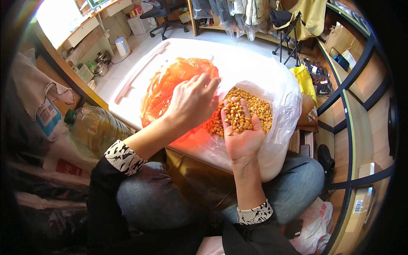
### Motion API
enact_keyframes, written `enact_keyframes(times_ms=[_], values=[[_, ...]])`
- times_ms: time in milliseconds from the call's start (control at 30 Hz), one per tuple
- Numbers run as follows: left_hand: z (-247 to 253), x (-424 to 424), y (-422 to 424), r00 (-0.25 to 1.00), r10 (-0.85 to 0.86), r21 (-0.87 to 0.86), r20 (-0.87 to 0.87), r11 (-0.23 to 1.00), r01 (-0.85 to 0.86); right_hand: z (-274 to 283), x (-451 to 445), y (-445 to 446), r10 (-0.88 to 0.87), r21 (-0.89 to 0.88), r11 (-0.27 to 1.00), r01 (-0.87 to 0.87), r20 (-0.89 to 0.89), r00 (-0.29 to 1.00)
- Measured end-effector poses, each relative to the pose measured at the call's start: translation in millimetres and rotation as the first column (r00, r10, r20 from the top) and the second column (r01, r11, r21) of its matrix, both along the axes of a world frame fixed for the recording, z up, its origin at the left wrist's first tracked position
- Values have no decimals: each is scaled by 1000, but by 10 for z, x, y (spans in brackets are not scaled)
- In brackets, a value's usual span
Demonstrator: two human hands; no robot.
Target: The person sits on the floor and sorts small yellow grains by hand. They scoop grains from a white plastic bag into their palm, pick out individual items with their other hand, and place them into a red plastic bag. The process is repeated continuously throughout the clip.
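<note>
Corn kernels lie in the mouth of a white plastic bag on a white plastic lid or tabletop. My right hand is palm up over them, with a small heap of kernels across its palm and fingers. To the left, my left hand is raised over the right side of an orange-red plastic bag, palm down with bent fingers. Its fingertips are partly turned away, so whether it pinches a kernel is not clear. The inside of the orange-red bag is mostly washed out by bright light.
A large plastic bottle with a green cap stands close at the left. Shelving with dark frames runs along the right. Beyond the white surface are a kettle, an office chair and a folding chair.
</note>
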State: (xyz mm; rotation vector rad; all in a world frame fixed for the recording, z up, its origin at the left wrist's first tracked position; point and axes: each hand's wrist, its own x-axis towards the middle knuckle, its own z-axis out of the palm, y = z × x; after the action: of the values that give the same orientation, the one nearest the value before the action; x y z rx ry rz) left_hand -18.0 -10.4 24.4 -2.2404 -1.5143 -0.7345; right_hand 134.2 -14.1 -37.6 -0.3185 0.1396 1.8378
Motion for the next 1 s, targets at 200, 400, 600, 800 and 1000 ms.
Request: enact_keyframes(times_ms=[200, 400, 600, 800, 1000], values=[[-139, 27, 17, 992, -128, 33, 0, 991, 128, 77, 215, 317, -126, 156, 985, 67, 405, 905], [-117, 18, -6, 991, -130, 44, 6, 991, 130, 202, 377, 509, -248, 206, 967, 148, 651, 717], [-181, 43, 27, 975, -220, 86, 25, 972, 217, -45, 560, 698, -323, 210, 845, -493, 933, -157], [-212, -53, 7, 977, -191, 208, -98, 956, 207, -363, 231, 1092, -739, 199, 584, -787, 532, -414], [-332, 23, 60, 962, -271, 116, -16, 956, 271, -426, 177, 1334, -811, 193, 513, -837, 429, -398]])
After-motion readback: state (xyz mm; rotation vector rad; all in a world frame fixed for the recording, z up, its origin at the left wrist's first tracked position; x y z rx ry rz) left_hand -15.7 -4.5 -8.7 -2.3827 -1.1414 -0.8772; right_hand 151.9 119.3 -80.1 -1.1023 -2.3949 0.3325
